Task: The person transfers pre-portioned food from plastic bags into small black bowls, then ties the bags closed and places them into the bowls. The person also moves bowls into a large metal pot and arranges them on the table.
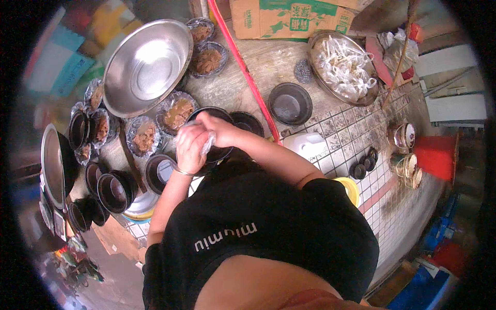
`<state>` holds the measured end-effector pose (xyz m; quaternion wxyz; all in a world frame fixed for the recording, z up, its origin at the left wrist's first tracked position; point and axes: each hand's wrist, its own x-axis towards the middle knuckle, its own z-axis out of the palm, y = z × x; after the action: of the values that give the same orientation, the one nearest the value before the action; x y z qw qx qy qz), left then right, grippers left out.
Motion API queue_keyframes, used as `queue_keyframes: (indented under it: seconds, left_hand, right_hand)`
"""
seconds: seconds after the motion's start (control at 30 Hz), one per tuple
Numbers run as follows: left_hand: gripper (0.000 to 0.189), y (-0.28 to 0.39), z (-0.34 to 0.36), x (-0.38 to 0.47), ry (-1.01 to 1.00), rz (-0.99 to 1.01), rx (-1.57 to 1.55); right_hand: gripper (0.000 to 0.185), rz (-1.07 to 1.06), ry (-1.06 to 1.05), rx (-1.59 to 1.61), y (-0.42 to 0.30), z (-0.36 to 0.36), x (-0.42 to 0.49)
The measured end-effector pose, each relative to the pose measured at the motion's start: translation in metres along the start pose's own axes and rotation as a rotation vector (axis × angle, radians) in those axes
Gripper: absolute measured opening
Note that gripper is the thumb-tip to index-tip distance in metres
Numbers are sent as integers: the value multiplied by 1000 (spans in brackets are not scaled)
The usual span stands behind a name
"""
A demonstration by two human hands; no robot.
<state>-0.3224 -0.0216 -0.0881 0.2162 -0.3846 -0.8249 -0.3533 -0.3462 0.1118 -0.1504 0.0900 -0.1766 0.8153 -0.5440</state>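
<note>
My left hand [192, 145], with a bangle at the wrist, is closed on crumpled clear plastic [209, 142]. Against its fingers lies my right hand [217, 128], wrist bent; whether it also grips the plastic is hidden. Both hands are over a black bowl [223, 154], partly covered by them. Behind and left of them, bowls lined with clear plastic hold brown chunks, one bowl [178, 113] close to my left hand and another bowl [144, 136] further left. A second dark bowl [248, 123] sits just beyond my right wrist.
A large steel basin [149, 68] stands at the back left. Black bowls [116, 192] are stacked at the left. A red bar [248, 73] crosses the surface. Beyond it are a black bowl [290, 104], a metal basin [372, 99] of tied plastic bags [341, 66] and a cardboard box [252, 21].
</note>
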Motion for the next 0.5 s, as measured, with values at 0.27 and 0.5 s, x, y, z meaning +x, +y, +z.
queue_keyframes:
  seconds: [0.27,0.5]
  left_hand:
    - [19,-22,10,0,-328,-524,278]
    - [31,-41,4,-3,-772,-811,-481]
  right_hand:
    - [20,-82,155,127,-20,-11,-16]
    - [18,-361,280,-318,-25,-18,-36]
